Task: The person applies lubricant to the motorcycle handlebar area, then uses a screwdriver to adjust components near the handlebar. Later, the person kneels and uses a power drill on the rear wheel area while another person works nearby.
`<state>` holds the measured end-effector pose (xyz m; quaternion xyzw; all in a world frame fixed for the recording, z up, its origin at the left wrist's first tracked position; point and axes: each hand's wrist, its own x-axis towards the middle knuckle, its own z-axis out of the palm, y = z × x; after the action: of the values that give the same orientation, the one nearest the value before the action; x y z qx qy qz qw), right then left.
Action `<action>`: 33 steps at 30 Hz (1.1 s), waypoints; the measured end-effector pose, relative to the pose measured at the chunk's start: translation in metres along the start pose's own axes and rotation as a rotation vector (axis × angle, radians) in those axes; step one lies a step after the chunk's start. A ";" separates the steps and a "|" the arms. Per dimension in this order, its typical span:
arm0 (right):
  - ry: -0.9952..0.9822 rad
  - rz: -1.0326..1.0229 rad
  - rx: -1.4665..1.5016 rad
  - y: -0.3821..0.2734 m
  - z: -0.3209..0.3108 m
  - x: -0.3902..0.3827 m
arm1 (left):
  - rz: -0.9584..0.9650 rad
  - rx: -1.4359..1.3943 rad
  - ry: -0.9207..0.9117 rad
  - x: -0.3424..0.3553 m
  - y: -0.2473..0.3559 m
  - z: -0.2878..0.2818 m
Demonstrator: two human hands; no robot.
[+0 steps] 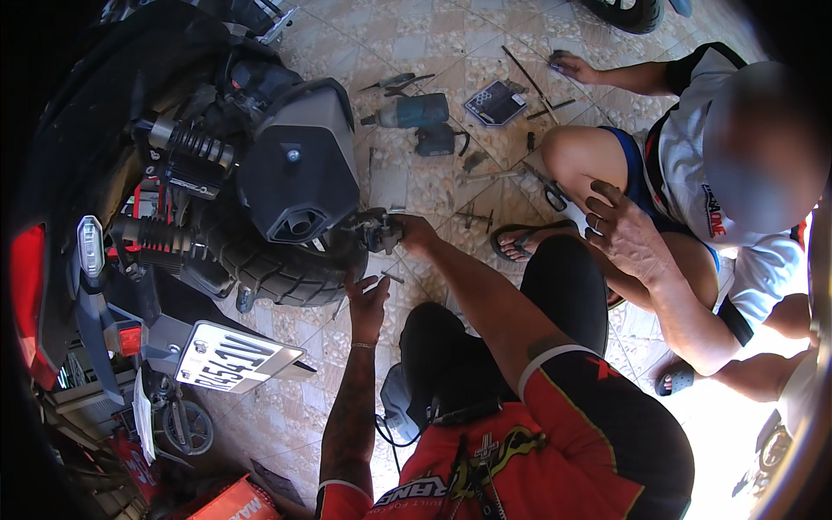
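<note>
My right hand [416,236] is closed around a dark metal brake caliper [378,231] beside the rear wheel of a motor scooter. My left hand [369,305] is close to the lower edge of the tyre [299,282], its fingers spread and nothing visible in them. A small bolt-like metal piece [393,276] shows just beyond those fingertips. Above the wheel, the dark grey exhaust muffler [299,173] hides part of the rim and the hub. Where the caliper meets the wheel is too small to make out.
A teal cordless power tool [422,110], a loose battery [436,139], pliers [407,84] and a dark packet [496,102] lie on the tiled floor. At right, a co-worker [693,165] squats with a bent knee close to my right arm. The number plate [238,356] juts out at left.
</note>
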<state>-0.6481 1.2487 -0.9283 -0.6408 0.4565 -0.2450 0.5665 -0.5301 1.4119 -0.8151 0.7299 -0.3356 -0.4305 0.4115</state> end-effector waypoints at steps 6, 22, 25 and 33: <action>-0.037 0.001 -0.036 -0.007 -0.009 0.005 | 0.030 0.014 -0.024 -0.001 -0.002 -0.003; -0.047 0.179 0.992 0.010 0.037 0.021 | 0.017 -0.007 -0.011 -0.008 0.005 -0.002; -0.003 0.257 1.045 -0.002 0.033 0.014 | 0.020 -0.020 -0.007 -0.007 0.002 -0.002; -0.027 0.451 1.179 -0.023 0.023 -0.002 | 0.025 -0.016 -0.004 -0.007 0.002 0.000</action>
<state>-0.6228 1.2605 -0.9113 -0.1121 0.3613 -0.3218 0.8679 -0.5325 1.4169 -0.8112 0.7215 -0.3418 -0.4295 0.4221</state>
